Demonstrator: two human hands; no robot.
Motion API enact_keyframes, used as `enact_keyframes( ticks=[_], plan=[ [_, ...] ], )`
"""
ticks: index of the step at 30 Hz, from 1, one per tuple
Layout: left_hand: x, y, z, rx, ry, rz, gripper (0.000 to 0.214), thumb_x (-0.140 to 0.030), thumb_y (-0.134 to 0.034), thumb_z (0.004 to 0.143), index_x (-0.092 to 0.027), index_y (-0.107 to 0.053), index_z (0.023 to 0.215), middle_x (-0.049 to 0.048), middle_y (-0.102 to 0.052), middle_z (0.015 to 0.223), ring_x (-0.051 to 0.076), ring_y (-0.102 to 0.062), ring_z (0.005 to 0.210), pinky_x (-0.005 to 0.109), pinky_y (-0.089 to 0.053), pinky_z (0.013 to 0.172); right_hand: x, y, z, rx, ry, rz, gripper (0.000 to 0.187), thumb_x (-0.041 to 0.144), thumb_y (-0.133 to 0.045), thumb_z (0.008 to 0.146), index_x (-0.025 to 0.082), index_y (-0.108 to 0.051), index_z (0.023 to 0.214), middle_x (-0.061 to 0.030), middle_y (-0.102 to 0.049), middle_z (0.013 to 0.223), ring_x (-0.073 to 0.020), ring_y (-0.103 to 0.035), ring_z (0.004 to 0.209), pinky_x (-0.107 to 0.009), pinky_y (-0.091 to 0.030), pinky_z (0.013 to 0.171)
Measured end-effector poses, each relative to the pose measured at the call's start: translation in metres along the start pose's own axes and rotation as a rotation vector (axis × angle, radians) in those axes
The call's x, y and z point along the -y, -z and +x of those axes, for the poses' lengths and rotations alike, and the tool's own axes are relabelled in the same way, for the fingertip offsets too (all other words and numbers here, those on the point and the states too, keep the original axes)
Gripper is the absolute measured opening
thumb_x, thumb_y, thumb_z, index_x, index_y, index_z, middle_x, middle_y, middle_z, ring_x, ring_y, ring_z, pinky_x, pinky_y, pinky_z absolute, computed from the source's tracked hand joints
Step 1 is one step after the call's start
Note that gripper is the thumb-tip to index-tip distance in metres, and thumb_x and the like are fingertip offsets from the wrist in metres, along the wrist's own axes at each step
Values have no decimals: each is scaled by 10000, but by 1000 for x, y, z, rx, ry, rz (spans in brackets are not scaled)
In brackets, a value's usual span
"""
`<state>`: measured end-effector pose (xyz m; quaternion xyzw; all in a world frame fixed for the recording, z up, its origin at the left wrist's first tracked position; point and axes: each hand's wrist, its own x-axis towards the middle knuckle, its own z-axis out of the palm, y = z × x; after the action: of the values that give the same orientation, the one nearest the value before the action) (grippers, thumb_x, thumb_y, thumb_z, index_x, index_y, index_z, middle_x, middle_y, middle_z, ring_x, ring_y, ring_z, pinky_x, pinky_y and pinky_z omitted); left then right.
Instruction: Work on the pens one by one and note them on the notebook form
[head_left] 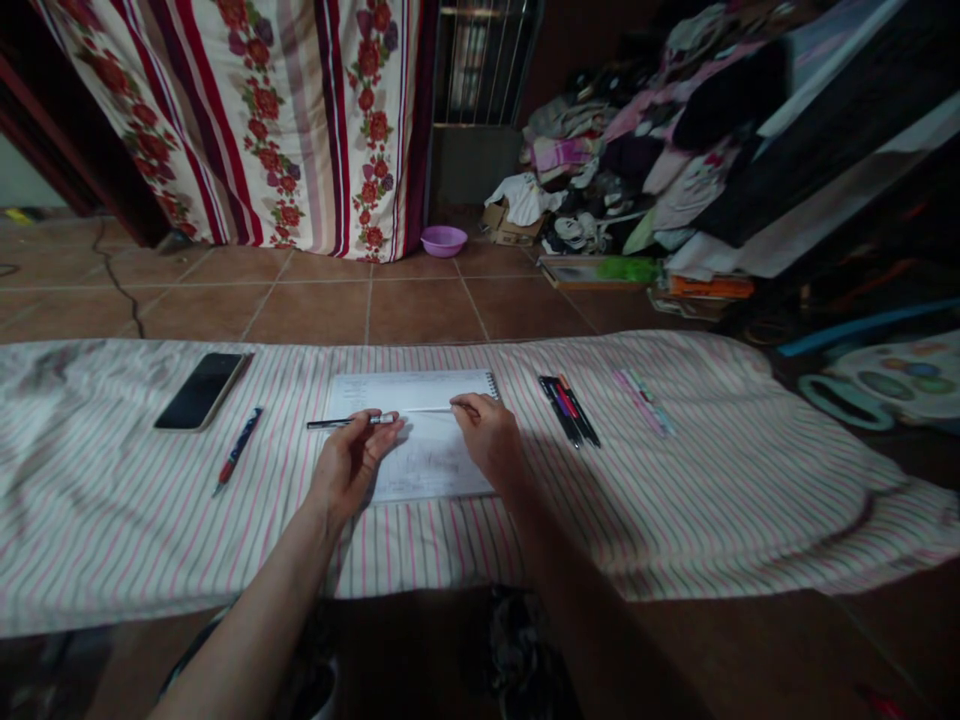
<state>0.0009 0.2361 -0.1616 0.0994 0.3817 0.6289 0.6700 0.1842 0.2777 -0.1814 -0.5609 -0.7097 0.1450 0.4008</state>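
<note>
your left hand (352, 455) is grasping a slim black pen with a pale-marked end (334, 424), while your right hand (487, 435) pinches one end of a thin, pale, straight rod (427, 409). you have both over an open, white-paged, spiral-bound notebook (435, 480); the rod's other end is near the pen's pale-marked end, though i cannot tell whether they touch. under the notebook is a whitish cloth with pink and grey stripes (427, 550). to your left lie a rectangular phone with a black screen (201, 392) and a blue-and-red pen (238, 450); to your right, a group of slim dark, purple and red pens (570, 410), then some pastel pens (643, 402).
</note>
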Motion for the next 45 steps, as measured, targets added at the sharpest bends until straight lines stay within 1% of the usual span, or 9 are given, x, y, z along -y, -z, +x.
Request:
enact_keyframes(
  ticks=[3,9,12,17,25,29,34,40,45],
  plan=[
    [0,-2,-1,-6,-3,7,243,-66,-403,860,-62,-612,736,151,-693,737,211,-692,726,263,-569,682,4,0,-4,79,54,-124,145,172,-505,819,179,-650,835,-57,-668,825,-166,-611,783,-254,-439,742],
    [1,-1,1,-3,-1,9,230,-58,-410,856,-57,-605,734,162,-691,750,208,-692,735,243,-565,687,17,-3,-13,242,79,-332,119,212,-526,834,204,-638,872,-35,-649,826,-157,-601,781,-243,-408,703],
    [2,0,2,3,0,2,221,-60,-418,854,-54,-606,738,162,-691,751,215,-692,746,250,-566,696,21,-6,-16,276,83,-394,118,218,-514,846,211,-629,872,-29,-642,830,-157,-591,789,-249,-395,681],
    [1,-1,1,2,33,-31,239,-71,-408,861,-50,-611,737,162,-689,748,217,-691,742,255,-571,676,21,-11,-17,283,51,-450,102,229,-522,845,218,-620,875,-34,-628,859,-161,-573,827,-255,-387,690],
    [1,-2,2,-20,80,-86,302,-77,-373,881,-34,-614,704,174,-684,738,219,-690,722,251,-575,638,21,-12,-17,312,9,-428,151,246,-529,840,221,-630,950,-38,-619,920,-152,-587,801,-247,-406,688],
    [2,0,3,-31,89,-98,291,-93,-386,885,-36,-607,703,174,-683,735,211,-689,716,250,-578,629,23,-11,-17,313,33,-403,178,272,-549,831,218,-635,977,-42,-618,924,-166,-578,859,-255,-414,736],
    [2,2,5,-64,116,-109,259,-122,-406,890,-62,-588,715,139,-681,711,190,-686,686,226,-571,574,21,-12,-17,326,67,-377,193,281,-584,810,212,-637,981,-51,-618,919,-186,-558,896,-281,-418,771],
    [1,-1,3,-132,188,-43,237,-159,-432,892,-44,-586,753,118,-666,654,142,-666,584,170,-543,500,20,-14,-19,324,124,-337,183,272,-607,796,199,-640,961,-57,-622,909,-198,-551,886,-301,-422,776],
    [2,-2,0,-155,165,42,217,-176,-454,887,-53,-573,754,108,-660,643,135,-664,576,152,-532,488,23,-13,-20,334,150,-301,191,267,-624,786,192,-639,962,-60,-621,908,-199,-546,899,-306,-423,791]
  ],
)
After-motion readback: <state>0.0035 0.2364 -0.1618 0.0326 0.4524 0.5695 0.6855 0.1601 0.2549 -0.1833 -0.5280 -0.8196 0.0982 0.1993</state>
